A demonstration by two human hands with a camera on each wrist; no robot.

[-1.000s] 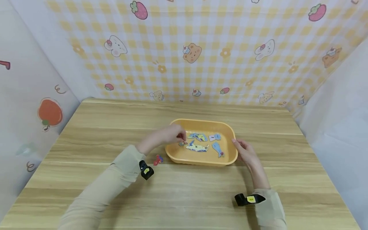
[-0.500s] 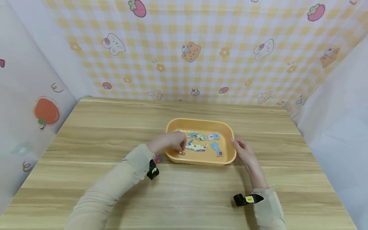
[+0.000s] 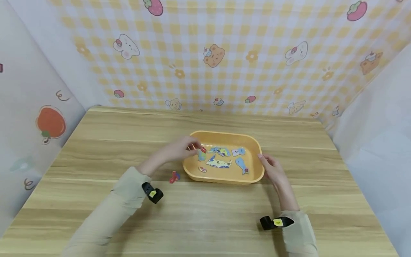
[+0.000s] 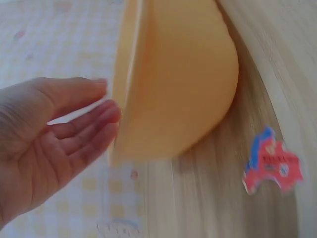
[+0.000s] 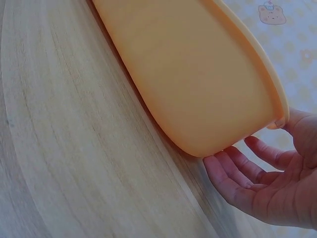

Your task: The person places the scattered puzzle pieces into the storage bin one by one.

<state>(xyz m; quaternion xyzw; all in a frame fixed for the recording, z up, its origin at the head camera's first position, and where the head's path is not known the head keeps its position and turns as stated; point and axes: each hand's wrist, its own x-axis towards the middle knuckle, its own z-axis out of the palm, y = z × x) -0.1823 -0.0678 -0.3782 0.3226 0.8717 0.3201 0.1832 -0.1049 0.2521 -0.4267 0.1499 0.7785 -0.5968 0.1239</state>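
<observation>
A shallow yellow plastic basin (image 3: 221, 181) stands on the table with several flat printed puzzle-like pieces in it. My left hand (image 3: 184, 148) is above its left rim with fingers loosely bent; the left wrist view shows nothing between them. Just beside those fingertips lies a green and red piece (image 3: 202, 155). A small red and white piece (image 3: 202, 169) and a cream and blue piece (image 3: 219, 162) rest on the basin floor. My right hand (image 3: 274, 169) holds the right end, thumb on the rim and fingers against the outer wall.
On the wooden table (image 3: 205, 221), left of the basin, lies a red and blue piece (image 3: 174, 177). A checked cloth (image 3: 192, 32) hangs behind the table's back edge. More blue pieces, such as one long blue piece (image 3: 242, 166), lie in the basin's right half.
My left hand set the small red and white piece down at the basin's front left, then drew back up and left, leaving the green and red piece visible. The right hand stays put.
</observation>
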